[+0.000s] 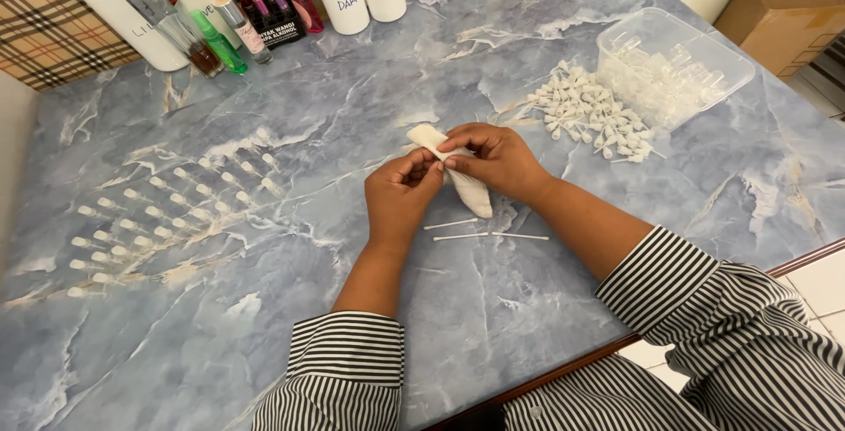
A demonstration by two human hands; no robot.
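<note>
Blue marble-look table (264, 325), mid-frame: left hand (400, 200) and right hand (497, 160) both pinch a rolled white cloth (471, 195), fingers closed; thin white sticks (488, 236) just below.

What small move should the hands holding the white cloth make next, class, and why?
Probably draw the left hand along the white cloth to finish the wipe. Both hands pinch it together, the right hand on top, and three thin sticks lie on the marble table just below.
</note>
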